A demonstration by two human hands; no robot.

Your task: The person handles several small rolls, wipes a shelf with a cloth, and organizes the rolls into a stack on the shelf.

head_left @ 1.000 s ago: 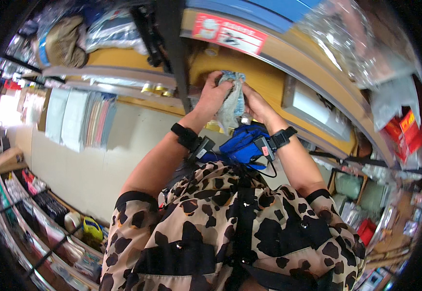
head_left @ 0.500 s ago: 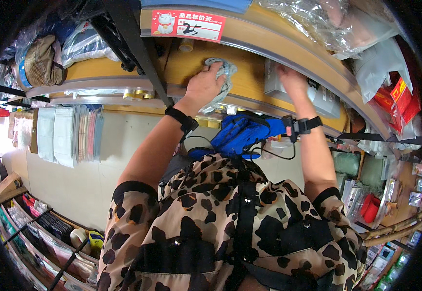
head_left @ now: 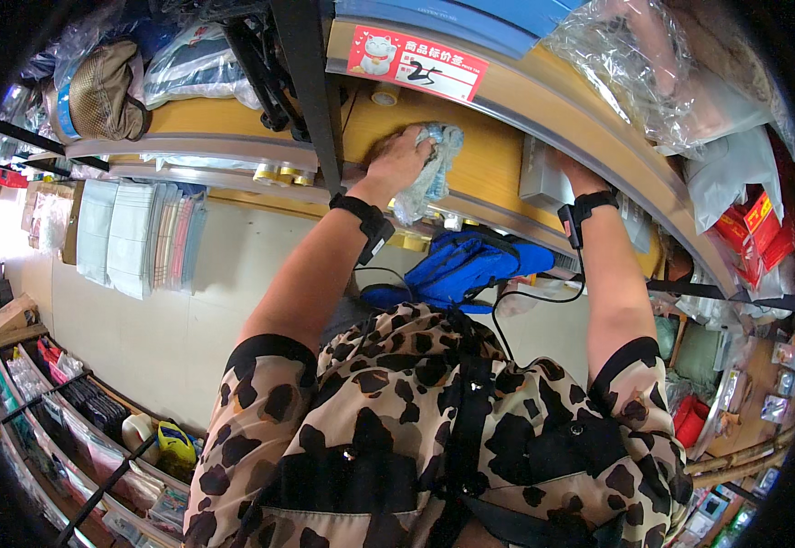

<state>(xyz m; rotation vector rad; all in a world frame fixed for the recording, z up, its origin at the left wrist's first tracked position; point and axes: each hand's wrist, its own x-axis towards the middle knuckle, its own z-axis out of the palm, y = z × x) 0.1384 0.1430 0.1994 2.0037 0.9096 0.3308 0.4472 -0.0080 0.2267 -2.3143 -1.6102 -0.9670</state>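
Note:
My left hand (head_left: 401, 163) is closed on a crumpled, pale grey-blue cloth (head_left: 436, 172), pressed against the bare wooden shelf board (head_left: 491, 157). The cloth hangs slightly over the board's front edge. To the right, my right hand (head_left: 578, 172) reaches in beneath the upper shelf's edge, beside a light grey box (head_left: 542, 175). Its fingers are hidden behind that edge and the box, so their grip does not show. Both wrists wear black straps with small devices.
A black upright post (head_left: 310, 100) stands left of my left hand. Above runs the upper shelf edge with a red and white price tag (head_left: 415, 62). Plastic-wrapped goods (head_left: 630, 78) lie at upper right. A blue bag (head_left: 470, 265) is below the shelf; folded packs (head_left: 132, 237) stand leftward.
The view has shifted, so the shelf appears further right. My right hand has gone deeper under the upper shelf edge. The left hand keeps hold of the cloth, which has changed shape.

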